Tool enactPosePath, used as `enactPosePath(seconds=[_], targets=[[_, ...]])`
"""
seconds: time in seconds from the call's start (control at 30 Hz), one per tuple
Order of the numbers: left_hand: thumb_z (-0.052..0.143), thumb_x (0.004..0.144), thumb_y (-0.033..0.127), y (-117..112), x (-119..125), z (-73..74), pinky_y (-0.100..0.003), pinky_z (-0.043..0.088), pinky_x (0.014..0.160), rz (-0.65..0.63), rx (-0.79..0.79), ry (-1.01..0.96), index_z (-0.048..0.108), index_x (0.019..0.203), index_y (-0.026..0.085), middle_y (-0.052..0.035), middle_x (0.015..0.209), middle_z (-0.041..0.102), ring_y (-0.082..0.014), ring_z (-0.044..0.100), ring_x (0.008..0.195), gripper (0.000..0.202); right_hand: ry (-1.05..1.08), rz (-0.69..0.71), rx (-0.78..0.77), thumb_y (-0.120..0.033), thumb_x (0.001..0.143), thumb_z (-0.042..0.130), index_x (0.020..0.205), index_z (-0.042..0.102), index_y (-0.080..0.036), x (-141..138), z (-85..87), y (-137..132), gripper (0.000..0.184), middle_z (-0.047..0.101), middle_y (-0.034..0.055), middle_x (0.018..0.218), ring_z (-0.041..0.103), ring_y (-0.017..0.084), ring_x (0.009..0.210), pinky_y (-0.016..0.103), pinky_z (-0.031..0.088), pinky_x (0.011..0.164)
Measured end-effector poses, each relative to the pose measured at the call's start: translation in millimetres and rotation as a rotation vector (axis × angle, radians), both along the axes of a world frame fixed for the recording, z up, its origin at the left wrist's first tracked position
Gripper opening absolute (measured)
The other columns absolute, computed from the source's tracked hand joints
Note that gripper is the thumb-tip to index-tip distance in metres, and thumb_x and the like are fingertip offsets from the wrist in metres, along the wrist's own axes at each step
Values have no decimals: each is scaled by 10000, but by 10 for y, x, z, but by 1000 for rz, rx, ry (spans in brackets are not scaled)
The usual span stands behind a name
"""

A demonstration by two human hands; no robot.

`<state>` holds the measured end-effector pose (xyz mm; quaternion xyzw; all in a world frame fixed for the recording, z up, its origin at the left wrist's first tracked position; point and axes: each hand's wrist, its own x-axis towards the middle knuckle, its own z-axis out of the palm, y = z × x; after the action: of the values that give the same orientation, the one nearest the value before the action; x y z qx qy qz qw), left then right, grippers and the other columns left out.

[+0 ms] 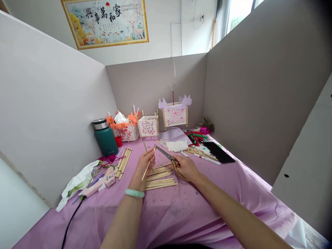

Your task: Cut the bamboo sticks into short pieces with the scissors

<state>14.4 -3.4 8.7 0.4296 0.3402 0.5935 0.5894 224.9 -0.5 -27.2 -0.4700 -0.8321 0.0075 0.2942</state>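
My left hand (pixel 144 166), with a pale green bangle at its wrist, is closed around thin wooden sticks (pixel 146 169). In my right hand (pixel 187 168) is a pair of scissors (pixel 166 154), held by its gold-coloured handles. Their blades point left, with the tips close to the upper end of a stick by my left fingers; whether they touch it I cannot tell. Below and between the hands, several cut wooden sticks (pixel 161 183) lie side by side on the purple cloth (pixel 178 211).
To the left are a pink glue gun (pixel 102 181), bundled sticks (pixel 124 163) and a green bottle (pixel 105 137). Decorated paper lanterns (pixel 148 127) stand behind; another lantern (pixel 175 115) hangs from a wire. At right lie markers (pixel 206 159) and a black phone-like slab (pixel 219 152). Grey panels (pixel 241 90) enclose the table.
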Motion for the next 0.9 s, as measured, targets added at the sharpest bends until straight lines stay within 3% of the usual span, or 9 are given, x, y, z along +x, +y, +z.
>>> enactPosePath(seconds=[0.17,0.37,0.9], targets=[[737,666,313,26,-8,-26,-176,97,335,-1,-3,-6,547,947,144,99,443,396,-26,220,315,379,-55,-55,21,-577,834,521,1223,482,-221,-13,7,-48,529,620,73,1069,572,220,952,297,393,754],[731,673,303,26,-17,-18,-174,116,340,-39,12,-27,543,931,143,94,454,395,-28,233,334,357,-76,-81,49,-596,821,525,1252,457,-208,-25,43,-84,584,587,87,1102,535,231,1013,308,393,795],[751,672,319,12,-4,-8,-179,97,338,-29,1,-20,524,879,148,101,457,387,-21,211,327,352,-102,-80,-12,-525,886,452,1182,523,-192,-67,12,-28,451,654,97,1021,587,238,945,314,396,776]])
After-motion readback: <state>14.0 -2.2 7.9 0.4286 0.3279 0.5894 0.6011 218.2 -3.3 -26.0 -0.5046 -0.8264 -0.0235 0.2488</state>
